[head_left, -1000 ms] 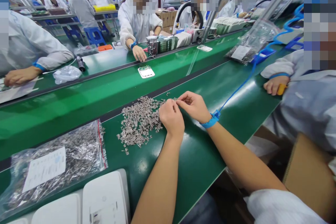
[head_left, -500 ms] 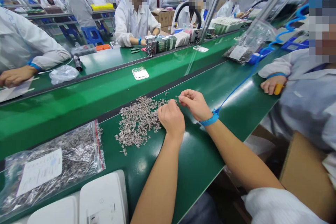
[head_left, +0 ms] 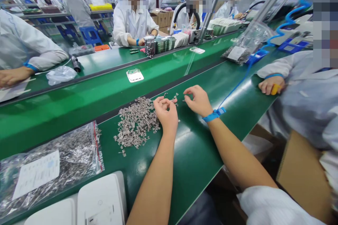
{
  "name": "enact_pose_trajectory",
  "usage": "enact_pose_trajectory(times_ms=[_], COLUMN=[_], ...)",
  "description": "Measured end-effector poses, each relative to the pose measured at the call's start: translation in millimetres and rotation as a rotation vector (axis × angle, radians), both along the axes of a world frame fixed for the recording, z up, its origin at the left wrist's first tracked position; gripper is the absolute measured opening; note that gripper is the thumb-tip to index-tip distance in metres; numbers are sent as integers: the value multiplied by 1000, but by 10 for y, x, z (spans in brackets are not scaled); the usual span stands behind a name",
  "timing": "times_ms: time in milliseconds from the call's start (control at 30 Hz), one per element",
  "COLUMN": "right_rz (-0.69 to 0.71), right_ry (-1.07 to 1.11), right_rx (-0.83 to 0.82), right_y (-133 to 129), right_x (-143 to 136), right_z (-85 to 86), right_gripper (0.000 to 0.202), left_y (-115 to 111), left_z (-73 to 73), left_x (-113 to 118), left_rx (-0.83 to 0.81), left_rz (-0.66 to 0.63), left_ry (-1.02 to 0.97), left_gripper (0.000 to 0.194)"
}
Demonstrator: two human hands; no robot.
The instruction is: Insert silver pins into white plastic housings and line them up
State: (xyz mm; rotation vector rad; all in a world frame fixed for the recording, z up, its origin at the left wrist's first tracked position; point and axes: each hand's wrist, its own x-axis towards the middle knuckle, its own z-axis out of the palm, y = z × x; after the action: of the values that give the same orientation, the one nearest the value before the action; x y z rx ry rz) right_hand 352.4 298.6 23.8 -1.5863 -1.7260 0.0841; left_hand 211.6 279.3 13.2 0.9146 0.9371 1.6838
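Note:
A heap of small silvery metal clips (head_left: 136, 123) lies on the green bench top. My left hand (head_left: 167, 114) is at the heap's right edge, its fingers curled in toward the thumb; whatever they hold is too small or hidden to make out. To its right, my right hand (head_left: 197, 101) hovers just over the bench, with a gap between thumb and forefinger. One loose clip (head_left: 184, 100) shows right by that thumb, and a few more (head_left: 175, 96) are scattered between the two hands. A blue wrist strap (head_left: 213, 115) circles my right wrist.
A zip bag of metal parts (head_left: 76, 151) lies at left, behind white plastic housings (head_left: 101, 200). Beyond the bench, a green conveyor (head_left: 105, 89) carries a white housing (head_left: 135, 76). A blue coiled cord (head_left: 235, 88) runs to my strap. A co-worker's hand (head_left: 271, 85) rests at right.
My hands have drawn apart slightly. The left has turned so its curled fingers show, and the right thumb and forefinger have parted from their pinch. The view has shifted a little.

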Motion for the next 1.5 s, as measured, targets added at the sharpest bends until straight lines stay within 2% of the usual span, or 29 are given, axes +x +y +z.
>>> enact_pose_trajectory(times_ms=[67,133,200,267,367,533,767,900,1000,1067,1200,1300,1400,1500], right_rz=[181,386,534,610,629,598,509,545,597,596,461,242,17,-12], right_ry=[216,349,401,452,564,652,516,705,877,899,704,448,99,-112], right_rx=[67,9,-76,-117,-118,-184,-123,-125,-168,-175,-184,-155,-133,-130], right_y=[-37,-67,-80,-75,-58,-61,-62,-98,-142,-159,-117,-24,63,66], right_x=[-48,-87,-101,-94,-73,-83,-129,-190,-246,-267,-197,-9,198,223], right_z=[73,130,154,145,107,90,90,88,114,133,118,52,-8,-3], right_gripper=[20,28,32,27,20,20,26,32,34,33,26,21,14,13], left_y=[-4,-10,-12,-10,-1,18,54,72,82,86,96,111,123,122], left_z=[13,22,25,24,25,30,18,39,70,88,88,64,37,20], left_x=[3,8,8,2,-17,-47,-56,-87,-125,-141,-147,-146,-143,-128], left_rx=[-11,-8,3,7,-4,-30,-37,-33,-12,-3,-28,-38,-44,-48], left_rz=[-31,-52,-70,-88,-114,-133,-187,-288,-306,-318,-338,-317,-294,-258], left_ry=[-24,-34,-47,-75,-120,-183,-251,-423,-524,-536,-526,-519,-490,-431], left_gripper=[30,31,33,36,37,32,21,14,20,23,22,22,22,20])
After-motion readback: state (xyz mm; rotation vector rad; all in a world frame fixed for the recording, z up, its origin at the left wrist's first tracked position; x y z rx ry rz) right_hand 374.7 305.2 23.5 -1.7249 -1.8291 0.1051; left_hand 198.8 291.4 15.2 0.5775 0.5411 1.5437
